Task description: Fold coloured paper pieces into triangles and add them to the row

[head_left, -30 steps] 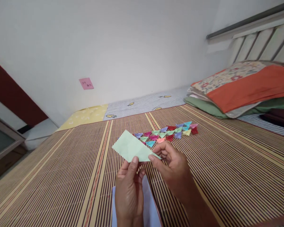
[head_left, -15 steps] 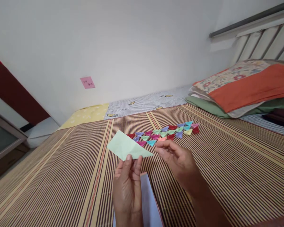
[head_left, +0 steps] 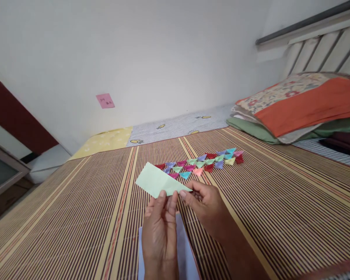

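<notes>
A pale green sheet of folded paper [head_left: 154,179] is held up above the striped mat, its right end narrowing to a point. My left hand [head_left: 161,223] pinches its lower edge, thumb in front and fingers behind. At the pointed right end, my right hand [head_left: 205,204] has its thumb and index finger closed on the paper. Beyond the hands, small folded paper pieces [head_left: 200,164] in many colours lie in slanting rows on the mat. Under my left wrist is a flat light-blue item [head_left: 185,249], partly hidden by the hand.
The striped bamboo mat [head_left: 76,217] covers the bed. Folded bedding with an orange and floral cover [head_left: 306,103] is stacked at the right, below a radiator [head_left: 323,48]. A pink note [head_left: 105,101] is stuck on the white wall [head_left: 163,58].
My right hand has moved left from beside the green paper and taken hold of its pointed end. My left hand keeps its pinch; the view has shifted slightly.
</notes>
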The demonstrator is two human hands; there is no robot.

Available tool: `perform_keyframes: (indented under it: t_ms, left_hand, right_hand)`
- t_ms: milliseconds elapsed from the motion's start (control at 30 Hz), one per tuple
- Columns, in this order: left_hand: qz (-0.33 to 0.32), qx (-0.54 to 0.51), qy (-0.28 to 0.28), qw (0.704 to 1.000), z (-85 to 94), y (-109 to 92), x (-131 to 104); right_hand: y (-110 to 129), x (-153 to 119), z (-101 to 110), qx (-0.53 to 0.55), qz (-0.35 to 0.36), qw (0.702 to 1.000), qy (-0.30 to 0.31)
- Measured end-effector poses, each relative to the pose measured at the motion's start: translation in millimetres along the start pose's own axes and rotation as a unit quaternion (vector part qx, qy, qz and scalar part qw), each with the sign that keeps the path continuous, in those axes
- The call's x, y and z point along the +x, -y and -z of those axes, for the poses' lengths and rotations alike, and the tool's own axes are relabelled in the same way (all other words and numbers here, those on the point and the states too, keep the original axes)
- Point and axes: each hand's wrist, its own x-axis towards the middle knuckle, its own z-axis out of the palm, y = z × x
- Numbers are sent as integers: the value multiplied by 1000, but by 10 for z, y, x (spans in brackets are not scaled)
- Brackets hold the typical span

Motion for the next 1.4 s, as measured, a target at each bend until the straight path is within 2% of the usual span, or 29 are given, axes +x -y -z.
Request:
perform_keyframes:
  t_ms: [167, 300, 467, 600, 667, 767, 833, 900, 967, 1033, 1133, 1200, 1300, 1400]
  left_hand:
    - [-17, -8, 30, 999, 46, 27, -17]
    - [-29, 3, 31, 999, 46, 45, -27]
    - [-34, 22, 49, 998, 45, 97, -38]
    - [-9, 71, 115, 991, 75, 184, -50]
    - [-20, 101, 155, 982, 99, 198, -31]
    - [-49, 165, 167, 971, 139, 151, 26]
    - [-14, 198, 181, 963, 160, 97, 56]
    - [90, 209, 235, 945, 171, 58, 66]
    - [168, 194, 264, 930, 174, 50, 64]
    - [191, 173, 260, 931, 177, 60, 63]
    - [165, 173, 245, 940, 190, 56, 85]
    - [113, 187, 237, 947, 204, 25, 109]
    - [20, 196, 191, 962, 219, -35, 133]
    - [-26, 192, 163, 967, 220, -70, 126]
  right_hand:
    - [-98, 19, 71, -7, 11, 1000, 18]
    - [-119, 50, 133, -5, 15, 1000, 22]
    - [-6, 36, 124, -66, 70, 995, -37]
    - [77, 17, 108, -94, 120, 985, -85]
    - [81, 17, 137, -93, 125, 984, -82]
    - [41, 22, 219, -77, 129, 986, -73]
    - [6, 25, 281, -61, 145, 985, -76]
    - [-15, 26, 338, -56, 172, 982, -60]
    - [-19, 25, 388, -65, 195, 978, -17]
    - [-9, 23, 426, -78, 203, 976, 19]
    - [15, 13, 442, -88, 201, 975, 24]
    - [37, -1, 419, -102, 199, 975, 14]
    - [77, -25, 345, -131, 198, 971, 16]
    - [99, -29, 260, -168, 228, 958, 40]
